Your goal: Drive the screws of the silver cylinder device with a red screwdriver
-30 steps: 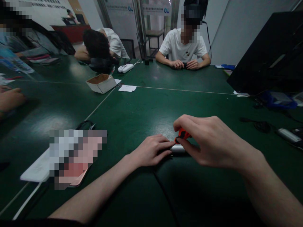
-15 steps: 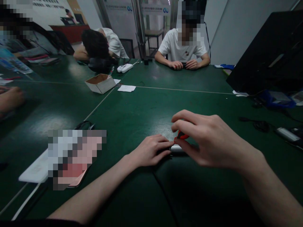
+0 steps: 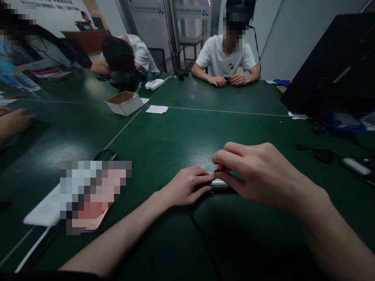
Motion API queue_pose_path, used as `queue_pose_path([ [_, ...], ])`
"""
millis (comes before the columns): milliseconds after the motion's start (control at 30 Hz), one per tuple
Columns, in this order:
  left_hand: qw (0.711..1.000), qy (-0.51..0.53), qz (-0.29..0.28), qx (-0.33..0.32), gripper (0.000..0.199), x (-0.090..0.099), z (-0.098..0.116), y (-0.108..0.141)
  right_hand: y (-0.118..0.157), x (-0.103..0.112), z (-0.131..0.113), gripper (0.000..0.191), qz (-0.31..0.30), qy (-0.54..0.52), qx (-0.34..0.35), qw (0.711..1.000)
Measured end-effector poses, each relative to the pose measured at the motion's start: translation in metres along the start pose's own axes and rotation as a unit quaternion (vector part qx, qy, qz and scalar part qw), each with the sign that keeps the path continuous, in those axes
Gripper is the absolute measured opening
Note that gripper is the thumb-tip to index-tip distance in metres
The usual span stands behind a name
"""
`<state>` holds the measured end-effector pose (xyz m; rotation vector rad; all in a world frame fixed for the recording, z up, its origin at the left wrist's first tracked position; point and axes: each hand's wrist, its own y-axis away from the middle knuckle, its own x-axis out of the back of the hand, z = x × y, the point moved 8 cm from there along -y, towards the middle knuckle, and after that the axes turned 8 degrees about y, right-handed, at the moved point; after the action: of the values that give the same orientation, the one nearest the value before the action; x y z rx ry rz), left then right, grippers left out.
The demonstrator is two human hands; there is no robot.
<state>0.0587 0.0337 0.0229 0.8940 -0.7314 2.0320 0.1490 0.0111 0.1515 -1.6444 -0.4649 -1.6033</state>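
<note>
On the green table, my left hand (image 3: 187, 186) grips the left end of a slim silver-and-black device (image 3: 220, 183), thumb at the near side and fingers over the far side. Above that device, my right hand (image 3: 252, 171) is closed in a pinch on an orange-and-black handle (image 3: 223, 168), which looks like a small screwdriver. Its tip is hidden, so I cannot tell whether it touches the device. The right end of the device disappears behind my right hand. A black cable (image 3: 202, 234) runs over the table towards me.
To the left lie a white power strip (image 3: 43, 207) and a pink phone (image 3: 99, 218), partly pixelated. Beyond stand an open carton (image 3: 124, 104) and a paper slip (image 3: 157, 109). A large black monitor (image 3: 331, 66) leans at right, near cables. Other people sit around the table.
The raised fingers of my right hand have come down and closed together around the orange-and-black handle, which has turned slightly. My left hand and the silver device stay where they were.
</note>
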Motion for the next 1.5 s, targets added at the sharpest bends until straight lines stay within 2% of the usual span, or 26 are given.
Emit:
queue_pose_path([
  [33,1.0,0.001,0.001,0.001,0.026,0.0001,-0.0003,0.0002,0.0,0.0004,0.0003,0.006,0.004,0.013,0.0,1.0],
  [133,1.0,0.005,0.002,0.001,0.026,0.0003,-0.0009,0.0006,-0.0002,0.0012,0.0012,0.021,0.013,0.038,-0.001,0.999],
  [200,1.0,0.009,0.002,0.0,0.026,0.0004,-0.0009,0.0006,-0.0006,0.002,0.0007,0.021,0.015,0.041,-0.002,0.999],
  [300,1.0,0.01,0.008,-0.006,0.027,0.0011,0.0001,0.0003,-0.0016,0.0029,-0.0028,0.013,0.01,-0.005,0.011,1.0],
  [433,1.0,-0.001,0.003,-0.005,0.027,0.0008,0.0011,-0.0003,-0.0025,0.0001,-0.0036,0.02,-0.017,-0.075,0.016,0.997],
  [567,1.0,-0.005,-0.003,-0.004,0.027,0.0007,0.002,-0.0007,-0.0022,-0.0006,-0.0026,0.017,-0.023,-0.094,0.016,0.995],
  [733,1.0,-0.01,0.005,-0.003,0.027,0.0013,0.0015,-0.0003,-0.0001,-0.0005,-0.003,0.02,-0.022,-0.041,0.012,0.999],
  [833,1.0,-0.006,0.008,-0.006,0.025,0.001,0.0011,0.0002,0.0004,0.0006,-0.0028,0.008,-0.005,0.005,0.011,1.0],
  [933,1.0,-0.003,0.005,-0.009,0.024,0.0005,0.0017,0.0001,-0.0006,0.0022,-0.004,0.017,0.014,0.021,0.017,1.0],
  [1067,1.0,0.0,0.01,-0.007,0.025,0.0021,0.0032,-0.0006,-0.0028,0.0035,-0.0071,0.008,0.01,-0.044,0.031,0.999],
  [1233,1.0,-0.007,0.007,-0.005,0.025,0.0019,0.0032,-0.0007,-0.0031,0.0012,-0.0065,0.015,-0.016,-0.106,0.027,0.994],
  [1367,1.0,-0.011,0.011,-0.008,0.024,0.002,0.0022,-0.0002,-0.0019,-0.0007,-0.0053,0.015,-0.016,-0.077,0.02,0.997],
  [1500,1.0,-0.012,0.009,-0.012,0.023,0.0015,0.0022,0.0002,-0.0026,0.0012,-0.0057,0.01,0.012,-0.016,0.022,1.0],
])
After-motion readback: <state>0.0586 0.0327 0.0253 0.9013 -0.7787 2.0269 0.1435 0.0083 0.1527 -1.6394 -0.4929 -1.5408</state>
